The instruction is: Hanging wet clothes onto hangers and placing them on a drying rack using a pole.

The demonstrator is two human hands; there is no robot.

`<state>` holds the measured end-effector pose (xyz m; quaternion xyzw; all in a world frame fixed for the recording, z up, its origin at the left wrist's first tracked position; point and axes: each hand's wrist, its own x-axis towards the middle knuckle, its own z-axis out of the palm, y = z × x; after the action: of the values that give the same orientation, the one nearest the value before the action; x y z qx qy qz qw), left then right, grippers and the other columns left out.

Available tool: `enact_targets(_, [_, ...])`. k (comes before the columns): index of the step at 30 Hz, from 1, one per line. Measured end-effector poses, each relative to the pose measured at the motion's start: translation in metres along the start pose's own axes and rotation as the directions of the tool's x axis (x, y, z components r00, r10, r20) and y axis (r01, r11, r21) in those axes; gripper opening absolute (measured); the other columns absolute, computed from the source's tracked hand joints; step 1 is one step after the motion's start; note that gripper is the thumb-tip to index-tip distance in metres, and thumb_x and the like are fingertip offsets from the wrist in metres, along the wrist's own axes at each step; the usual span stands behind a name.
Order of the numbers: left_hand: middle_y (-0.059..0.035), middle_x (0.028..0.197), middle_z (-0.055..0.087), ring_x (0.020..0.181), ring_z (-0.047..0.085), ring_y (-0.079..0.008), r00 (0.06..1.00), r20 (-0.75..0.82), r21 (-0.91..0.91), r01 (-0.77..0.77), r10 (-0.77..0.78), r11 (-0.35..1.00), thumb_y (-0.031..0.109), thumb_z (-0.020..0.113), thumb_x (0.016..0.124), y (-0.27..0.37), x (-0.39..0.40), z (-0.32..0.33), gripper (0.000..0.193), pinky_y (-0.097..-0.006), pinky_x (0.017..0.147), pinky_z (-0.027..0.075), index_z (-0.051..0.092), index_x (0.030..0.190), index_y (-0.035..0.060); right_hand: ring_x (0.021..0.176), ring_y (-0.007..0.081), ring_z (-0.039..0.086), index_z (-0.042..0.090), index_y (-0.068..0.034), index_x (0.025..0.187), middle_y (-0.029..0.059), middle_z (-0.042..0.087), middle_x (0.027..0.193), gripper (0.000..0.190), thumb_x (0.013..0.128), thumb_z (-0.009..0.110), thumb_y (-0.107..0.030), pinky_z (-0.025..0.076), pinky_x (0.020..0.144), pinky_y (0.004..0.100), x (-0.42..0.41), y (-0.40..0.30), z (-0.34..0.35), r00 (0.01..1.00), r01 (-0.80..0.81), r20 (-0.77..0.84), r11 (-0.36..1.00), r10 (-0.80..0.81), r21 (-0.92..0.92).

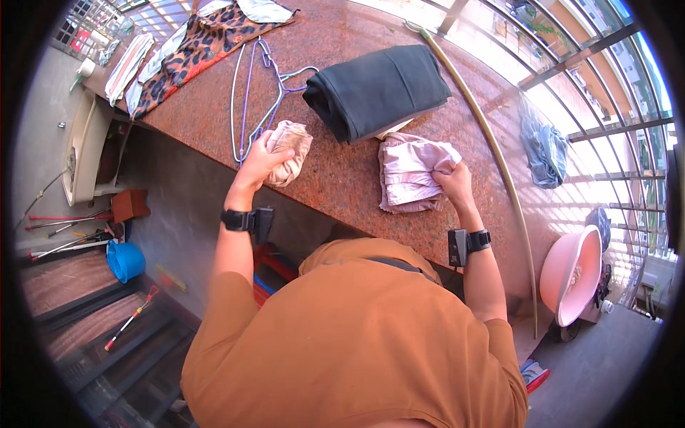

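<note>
My left hand grips a small bundled beige cloth above the front edge of the reddish granite counter. Just behind it, purple and pale green clothes hangers lie on the stone. On the right, my right hand pinches the edge of a folded pale pink garment, which rests on the counter. Behind the pink garment sits a thick folded dark garment. A bit of whitish cloth shows under the dark one; most of it is hidden.
A bamboo pole curves along the counter's right side. Leopard-print cloth and a striped cloth lie at the far left. Window bars stand behind. A pink basin leans at right; a blue bucket is low at left.
</note>
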<state>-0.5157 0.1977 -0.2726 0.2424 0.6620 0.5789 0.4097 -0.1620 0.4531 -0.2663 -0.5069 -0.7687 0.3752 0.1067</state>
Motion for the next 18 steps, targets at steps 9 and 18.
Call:
enact_targets(9, [-0.0048, 0.112, 0.062, 0.099, 0.061, -0.0136, 1.000, -0.012, -0.286, -0.024, 0.022, 0.958, 0.000, 0.072, 0.080, 0.061, -0.018, -0.020, 0.049, -0.0287, 0.088, 0.050, 0.051, 0.124, 0.0032, 0.097, 0.0156, 0.061, 0.055, -0.002, 0.119, 0.0055, 0.063, 0.107, 0.049, 0.071, 0.063, 0.005, 0.051, 0.087, 0.0312, -0.003, -0.056, -0.054, 0.965, -0.041, 0.209, 0.692, -0.160, 0.721])
enact_targets(18, [-0.0059, 0.116, 0.061, 0.104, 0.060, -0.0153, 0.975, 0.035, -0.440, -0.182, 0.219, 0.880, -0.002, 0.068, 0.082, 0.123, -0.018, -0.027, 0.052, -0.0295, 0.091, 0.049, 0.048, 0.130, 0.0037, 0.093, 0.0203, 0.061, 0.050, 0.003, 0.120, 0.0116, 0.060, 0.103, 0.049, 0.074, 0.063, -0.007, 0.052, 0.080, 0.0303, 0.057, -0.199, -0.101, 0.941, 0.086, 0.144, 0.626, -0.307, 0.775])
